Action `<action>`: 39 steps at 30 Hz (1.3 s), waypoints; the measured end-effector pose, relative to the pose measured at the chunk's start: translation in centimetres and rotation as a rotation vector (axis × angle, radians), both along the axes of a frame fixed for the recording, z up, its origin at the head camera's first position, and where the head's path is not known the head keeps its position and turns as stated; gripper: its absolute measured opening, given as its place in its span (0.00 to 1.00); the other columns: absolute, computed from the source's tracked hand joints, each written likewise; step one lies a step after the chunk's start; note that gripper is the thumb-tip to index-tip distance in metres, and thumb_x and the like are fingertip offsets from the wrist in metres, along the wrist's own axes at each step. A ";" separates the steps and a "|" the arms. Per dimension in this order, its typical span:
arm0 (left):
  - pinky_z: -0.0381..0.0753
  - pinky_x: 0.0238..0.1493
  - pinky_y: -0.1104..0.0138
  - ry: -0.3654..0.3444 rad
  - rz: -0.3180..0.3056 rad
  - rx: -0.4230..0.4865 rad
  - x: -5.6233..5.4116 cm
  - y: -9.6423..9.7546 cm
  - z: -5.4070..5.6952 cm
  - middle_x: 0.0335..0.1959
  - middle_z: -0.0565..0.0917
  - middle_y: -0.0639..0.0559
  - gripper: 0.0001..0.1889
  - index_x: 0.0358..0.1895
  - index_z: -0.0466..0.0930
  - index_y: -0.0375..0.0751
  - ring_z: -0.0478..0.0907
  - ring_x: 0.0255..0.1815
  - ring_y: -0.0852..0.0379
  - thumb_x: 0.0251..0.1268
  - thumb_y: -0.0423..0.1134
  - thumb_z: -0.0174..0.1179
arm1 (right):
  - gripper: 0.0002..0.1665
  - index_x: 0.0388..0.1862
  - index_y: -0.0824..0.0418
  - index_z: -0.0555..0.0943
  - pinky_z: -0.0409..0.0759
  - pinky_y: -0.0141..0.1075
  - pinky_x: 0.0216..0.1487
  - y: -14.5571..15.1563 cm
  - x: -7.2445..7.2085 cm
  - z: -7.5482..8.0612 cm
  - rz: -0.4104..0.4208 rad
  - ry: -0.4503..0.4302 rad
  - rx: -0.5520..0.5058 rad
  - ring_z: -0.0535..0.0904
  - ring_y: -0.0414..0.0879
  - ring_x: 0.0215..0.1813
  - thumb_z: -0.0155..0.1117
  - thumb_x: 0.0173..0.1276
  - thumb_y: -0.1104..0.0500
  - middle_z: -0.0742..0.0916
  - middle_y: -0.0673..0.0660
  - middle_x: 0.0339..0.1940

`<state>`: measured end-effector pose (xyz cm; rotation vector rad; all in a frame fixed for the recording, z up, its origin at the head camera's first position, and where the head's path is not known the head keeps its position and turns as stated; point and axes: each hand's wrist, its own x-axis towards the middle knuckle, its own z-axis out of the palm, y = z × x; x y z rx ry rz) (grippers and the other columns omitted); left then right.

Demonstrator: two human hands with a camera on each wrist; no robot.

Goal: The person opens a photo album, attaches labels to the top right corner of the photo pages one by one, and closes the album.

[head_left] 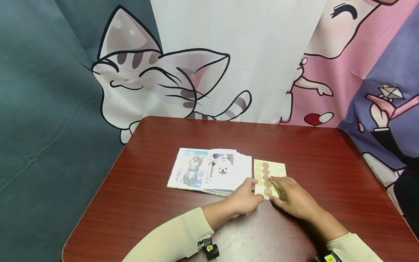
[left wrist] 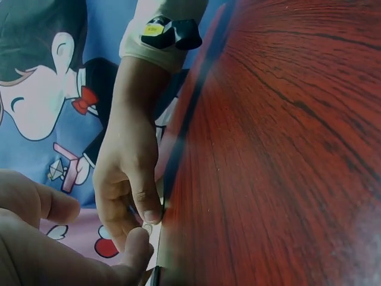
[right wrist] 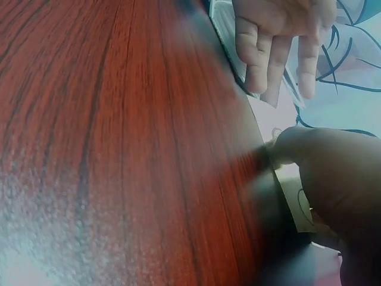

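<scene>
A pale yellow sheet of round stickers [head_left: 258, 189] lies on the table, with brown-gold circles on its left part and pale circles at its upper right. My left hand [head_left: 244, 198] is at its lower left, forefinger at the left edge and thumb at the bottom corner. Over the right part of the sheet, my right hand [head_left: 296, 198] rests with thumb and forefinger spread apart. In the right wrist view the right thumb [right wrist: 292, 146] touches the sheet near its edge. To the left lies an open photo album [head_left: 242, 169] with a kitten picture and a white dog picture.
Everything lies on a reddish-brown wooden table [head_left: 131, 203] with rounded corners. Behind it hangs a cloth [head_left: 275, 43] printed with cartoon cats and figures. Small cameras are strapped to both wrists, including a black one [head_left: 211, 250] on the left.
</scene>
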<state>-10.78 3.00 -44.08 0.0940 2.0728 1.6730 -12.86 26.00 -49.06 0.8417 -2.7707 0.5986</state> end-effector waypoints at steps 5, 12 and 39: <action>0.72 0.21 0.69 -0.025 0.053 0.031 -0.2 0.2 0.0 0.54 0.79 0.45 0.28 0.69 0.67 0.38 0.75 0.29 0.56 0.67 0.30 0.61 | 0.36 0.67 0.67 0.76 0.75 0.58 0.61 -0.2 0.3 0.5 -0.058 -0.094 -0.045 0.77 0.61 0.62 0.75 0.63 0.53 0.84 0.64 0.58; 0.82 0.30 0.63 -0.035 0.114 0.114 -0.5 0.9 -0.2 0.44 0.78 0.50 0.28 0.70 0.65 0.33 0.80 0.32 0.51 0.68 0.28 0.62 | 0.32 0.66 0.66 0.78 0.74 0.60 0.61 -0.3 0.5 1.1 -0.119 -0.133 -0.088 0.76 0.63 0.63 0.72 0.68 0.53 0.84 0.66 0.58; 0.87 0.28 0.63 -0.098 0.164 0.212 -1.0 2.0 -1.3 0.36 0.81 0.47 0.17 0.50 0.77 0.38 0.83 0.27 0.54 0.62 0.16 0.60 | 0.10 0.40 0.56 0.86 0.74 0.44 0.53 -2.5 0.4 2.0 -0.092 0.095 -0.176 0.79 0.50 0.53 0.77 0.60 0.63 0.87 0.52 0.48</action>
